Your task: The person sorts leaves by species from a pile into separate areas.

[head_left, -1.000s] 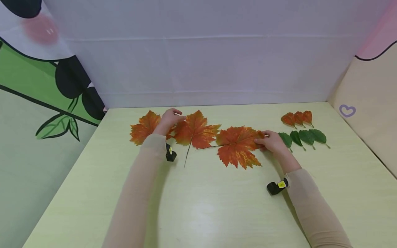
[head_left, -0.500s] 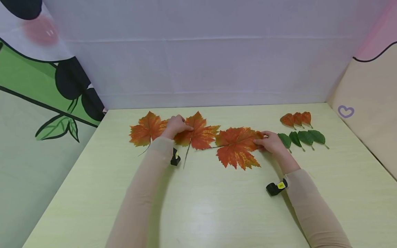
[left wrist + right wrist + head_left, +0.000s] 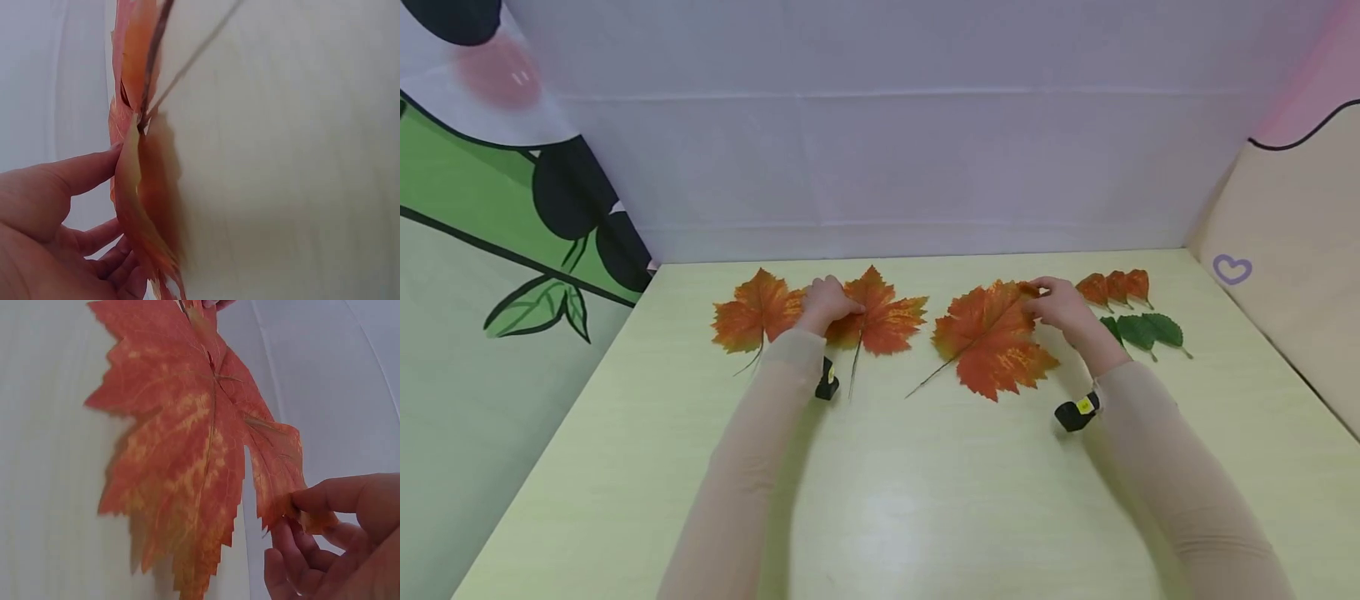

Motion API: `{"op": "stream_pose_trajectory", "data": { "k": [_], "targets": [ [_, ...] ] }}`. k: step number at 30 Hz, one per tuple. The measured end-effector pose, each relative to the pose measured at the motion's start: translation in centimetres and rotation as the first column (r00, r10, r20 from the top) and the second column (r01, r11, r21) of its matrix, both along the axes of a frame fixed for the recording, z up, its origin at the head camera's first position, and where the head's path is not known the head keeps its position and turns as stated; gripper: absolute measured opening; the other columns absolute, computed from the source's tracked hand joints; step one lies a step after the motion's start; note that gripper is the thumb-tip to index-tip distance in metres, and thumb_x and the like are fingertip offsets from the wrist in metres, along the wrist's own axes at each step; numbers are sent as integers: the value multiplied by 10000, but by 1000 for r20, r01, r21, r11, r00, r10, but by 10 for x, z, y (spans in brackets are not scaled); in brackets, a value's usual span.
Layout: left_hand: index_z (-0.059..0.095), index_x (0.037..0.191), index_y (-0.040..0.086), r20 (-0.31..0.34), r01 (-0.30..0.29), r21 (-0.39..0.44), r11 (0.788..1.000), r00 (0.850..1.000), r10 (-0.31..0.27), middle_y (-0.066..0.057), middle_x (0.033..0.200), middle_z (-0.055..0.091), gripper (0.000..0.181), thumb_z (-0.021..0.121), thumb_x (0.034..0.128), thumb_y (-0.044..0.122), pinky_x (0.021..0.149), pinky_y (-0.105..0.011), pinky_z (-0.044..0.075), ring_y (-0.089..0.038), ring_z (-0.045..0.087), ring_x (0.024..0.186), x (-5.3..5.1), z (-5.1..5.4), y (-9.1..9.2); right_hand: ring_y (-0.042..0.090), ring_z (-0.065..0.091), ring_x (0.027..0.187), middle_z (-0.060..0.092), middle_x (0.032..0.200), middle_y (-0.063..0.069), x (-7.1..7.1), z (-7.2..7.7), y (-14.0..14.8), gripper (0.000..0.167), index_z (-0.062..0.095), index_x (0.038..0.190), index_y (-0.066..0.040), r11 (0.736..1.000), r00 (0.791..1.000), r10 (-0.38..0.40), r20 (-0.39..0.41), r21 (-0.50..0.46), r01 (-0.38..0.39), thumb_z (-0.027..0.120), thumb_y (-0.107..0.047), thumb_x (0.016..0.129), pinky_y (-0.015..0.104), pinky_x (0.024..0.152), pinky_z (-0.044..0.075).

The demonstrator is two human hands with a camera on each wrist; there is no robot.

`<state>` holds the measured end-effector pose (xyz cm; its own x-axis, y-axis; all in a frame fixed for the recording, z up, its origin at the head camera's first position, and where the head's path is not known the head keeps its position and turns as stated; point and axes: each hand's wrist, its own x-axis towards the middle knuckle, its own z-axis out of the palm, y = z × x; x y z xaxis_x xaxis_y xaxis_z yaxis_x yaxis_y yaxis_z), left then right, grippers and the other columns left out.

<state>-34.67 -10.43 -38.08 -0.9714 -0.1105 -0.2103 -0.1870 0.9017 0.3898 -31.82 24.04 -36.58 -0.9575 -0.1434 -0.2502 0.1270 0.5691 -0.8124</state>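
Note:
Three large orange maple leaves lie in a row on the table. My left hand (image 3: 830,302) holds the middle maple leaf (image 3: 886,321) on its left side; in the left wrist view, thumb and fingers grip the bowed leaf (image 3: 128,187). Beside that hand lies the left maple leaf (image 3: 752,312), its thin stem toward me. My right hand (image 3: 1063,308) pinches the upper right lobe of the right maple leaf (image 3: 996,337) between thumb and fingers. The right wrist view shows this leaf (image 3: 200,444) slightly raised at the pinched lobe, stem pointing away from the hand (image 3: 350,531).
Small orange-brown leaves (image 3: 1117,287) form a row at the back right of the pale table (image 3: 887,500). Small green leaves (image 3: 1141,332) lie in front of them, partly hidden by my right hand. A fabric backdrop (image 3: 880,167) rises behind the table.
My left hand came down onto the middle leaf, which shifted slightly. My right hand moved back and turned the right leaf, so its stem now points down-left.

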Motion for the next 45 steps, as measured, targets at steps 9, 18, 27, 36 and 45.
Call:
{"op": "stream_pose_trajectory", "data": {
  "k": [9, 18, 27, 36, 45],
  "targets": [
    [386, 1213, -26, -18, -57, -33, 998, 998, 56, -219, 1203, 423, 652, 657, 801, 400, 949, -476, 320, -390, 393, 1123, -1, 1, 0, 217, 375, 699, 333, 1394, 224, -50, 10, -17, 479, 381, 1352, -20, 975, 990, 78, -118, 217, -51, 409, -37, 875, 325, 606, 333],
    [384, 1222, -19, -18, -58, -37, 998, 998, 57, -213, 1199, 422, 638, 642, 813, 399, 949, -479, 313, -383, 393, 1109, -1, -3, 1, 323, 452, 1053, 450, 1309, 155, -75, -5, -51, 430, 461, 1270, -94, 937, 978, 117, -173, 345, -51, 386, 7, 859, 477, 910, 316],
    [390, 1230, -16, -30, -73, -63, 995, 997, 71, -215, 1213, 421, 660, 644, 804, 420, 945, -477, 323, -375, 400, 1125, 6, -12, 10, 343, 503, 1027, 551, 1164, 170, -88, -31, -61, 435, 390, 1299, -65, 904, 962, 166, -217, 424, -60, 432, -4, 870, 543, 1006, 194],
    [424, 1188, -13, -94, -14, -11, 1000, 995, 13, -190, 1151, 469, 587, 618, 827, 407, 911, -467, 363, -351, 458, 1048, 4, 3, 11, 355, 440, 1168, 396, 1358, 207, -84, -16, -51, 536, 245, 1416, -32, 913, 958, 206, -201, 392, -114, 397, -38, 901, 434, 862, 404],
    [425, 1277, 15, -206, 175, 26, 984, 964, -167, -159, 1264, 442, 496, 529, 907, 328, 916, -414, 403, -307, 494, 1045, 11, 36, 9, 342, 442, 1178, 453, 1317, 185, -55, 14, -46, 441, 389, 1342, -33, 903, 920, 261, -294, 411, -125, 454, -184, 934, 468, 951, 372]
  ]
}}
